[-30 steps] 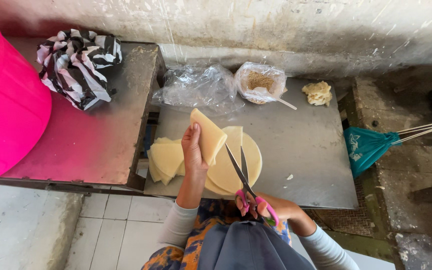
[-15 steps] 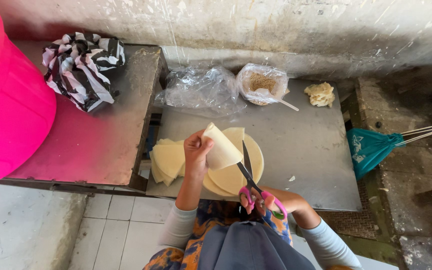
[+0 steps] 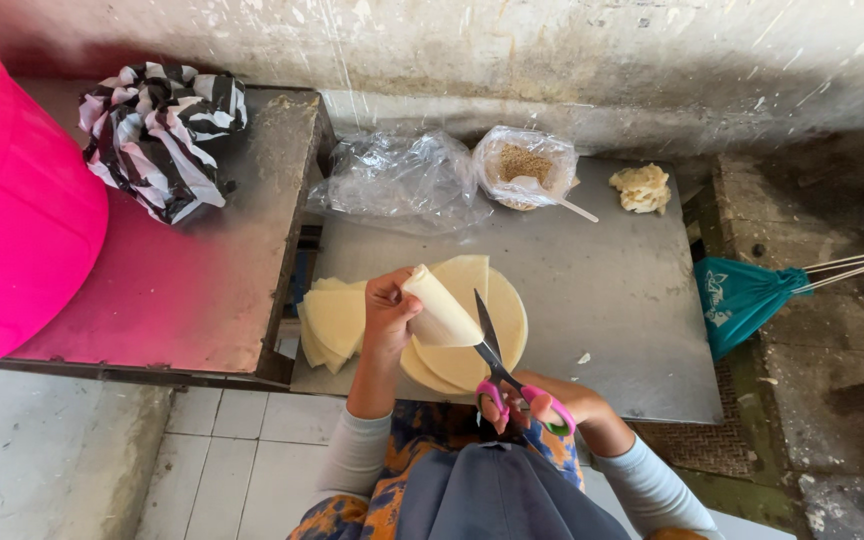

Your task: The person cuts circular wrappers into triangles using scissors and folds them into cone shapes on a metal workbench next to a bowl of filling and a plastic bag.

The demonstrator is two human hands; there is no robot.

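wrapper (image 3: pixel 440 312) now rolled, against scissors (image 3: pixel 497 360)

Two bare hands, left hand (image 3: pixel 388 318) and right hand (image 3: pixel 552 398), no rings or gloves visible. Long, close-fitting light grey sleeves (image 3: pixel 354 455) down to both wrists. Grey-blue cloth garment (image 3: pixel 492 495) across the lap, over patterned orange and dark blue fabric (image 3: pixel 422 428).

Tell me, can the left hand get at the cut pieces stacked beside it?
Probably yes, once it frees up. The left hand holds a folded sheet just right of the stack, with nothing between, but its fingers are full.
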